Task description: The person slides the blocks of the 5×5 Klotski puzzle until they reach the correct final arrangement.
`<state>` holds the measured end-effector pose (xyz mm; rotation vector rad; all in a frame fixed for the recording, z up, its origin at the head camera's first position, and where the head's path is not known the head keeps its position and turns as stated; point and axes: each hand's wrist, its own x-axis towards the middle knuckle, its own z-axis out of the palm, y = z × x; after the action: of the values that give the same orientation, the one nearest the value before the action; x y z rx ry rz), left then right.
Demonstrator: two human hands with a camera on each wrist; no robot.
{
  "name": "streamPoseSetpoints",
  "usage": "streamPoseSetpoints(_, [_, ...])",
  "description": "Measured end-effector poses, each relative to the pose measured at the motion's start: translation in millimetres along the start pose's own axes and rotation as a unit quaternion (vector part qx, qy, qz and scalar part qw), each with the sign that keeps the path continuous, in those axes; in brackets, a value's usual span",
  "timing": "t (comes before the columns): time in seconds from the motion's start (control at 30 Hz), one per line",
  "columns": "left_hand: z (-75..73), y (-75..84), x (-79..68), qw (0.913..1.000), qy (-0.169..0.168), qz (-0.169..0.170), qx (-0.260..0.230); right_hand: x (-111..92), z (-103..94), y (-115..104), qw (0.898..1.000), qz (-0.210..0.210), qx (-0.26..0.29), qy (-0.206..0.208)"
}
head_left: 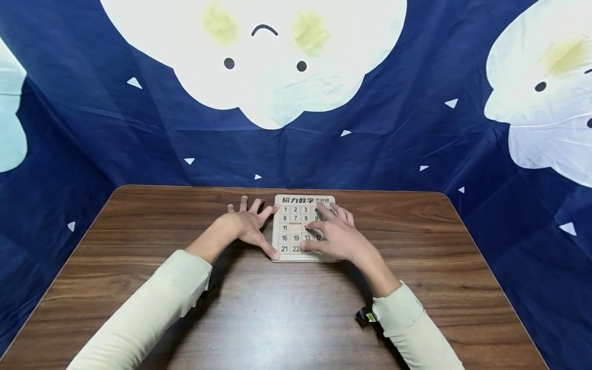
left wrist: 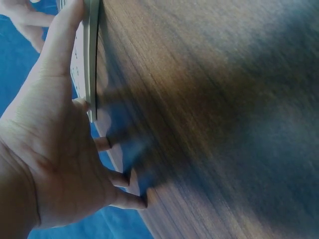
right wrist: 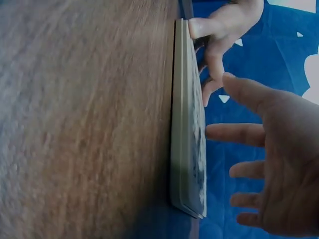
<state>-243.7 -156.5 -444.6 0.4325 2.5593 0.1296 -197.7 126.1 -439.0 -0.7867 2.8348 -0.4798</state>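
Note:
A pale number slide puzzle (head_left: 276, 226) with dark characters along its top lies flat on the table. Numbered square tiles fill its grid, and a lighter base patch shows just below the 7 tile (head_left: 295, 218). Along the puzzle's left side my left hand (head_left: 247, 226) is spread, its thumb on the near left corner and its index fingertip at the upper left edge. Over the right part is my right hand (head_left: 339, 236), its index fingertip touching a tile in the third row. In the right wrist view, its thumb (right wrist: 246, 92) stays off the board. That hand hides several right-hand tiles.
The brown wooden table (head_left: 277, 318) runs under both forearms. Behind it hangs a dark blue cloth (head_left: 222, 149) with white clouds and small triangles. A black strap (head_left: 365, 317) shows at the right sleeve cuff.

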Motion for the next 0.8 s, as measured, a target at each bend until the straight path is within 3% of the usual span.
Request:
streamPoseSetpoints(0.2, [-0.4, 0.6, 0.5, 1.0, 0.0, -0.001, 0.007, 4.2, 8.4, -0.2, 0.999, -0.021, 0.007, -0.036])
streamPoseSetpoints(0.4, [-1.3, 1.8, 0.1, 1.0, -0.003, 0.0, 0.002, -7.6, 3.3, 8.2, 0.999, -0.029, 0.017, 0.004])
streamPoseSetpoints(0.63, [-1.4, 0.9, 0.1, 1.0, 0.001, 0.001, 0.005, -10.4, -1.7, 16.8, 1.0, -0.002, 0.004, -0.01])
streamPoseSetpoints(0.8, [-0.3, 1.6, -0.5, 1.0, 0.001, 0.001, 0.001, -20.8, -9.1, 28.1, 1.0, 0.015, 0.014, 0.017])
